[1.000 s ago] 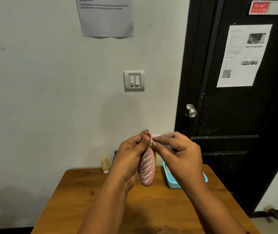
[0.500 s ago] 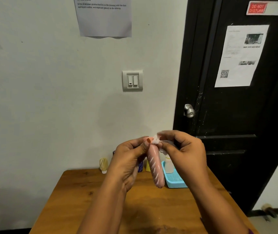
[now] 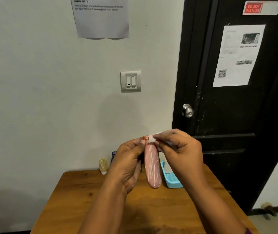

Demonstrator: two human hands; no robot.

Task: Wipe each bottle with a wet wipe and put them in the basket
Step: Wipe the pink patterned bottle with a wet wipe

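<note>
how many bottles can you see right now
3. A pink bottle pinched in the left hand while the right hand holds a wet wipe at its top; a cream bottle far back on the table; a dark blue bottle behind the left hand. Hands may hide more.

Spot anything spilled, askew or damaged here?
Nothing stands out. Left hand holds the pink white-striped tube bottle, right hand pinches the white wet wipe at its top; cream bottle and light-blue plastic basket sit upright, no spills.

Pink bottle, lower end now rightward.
</note>
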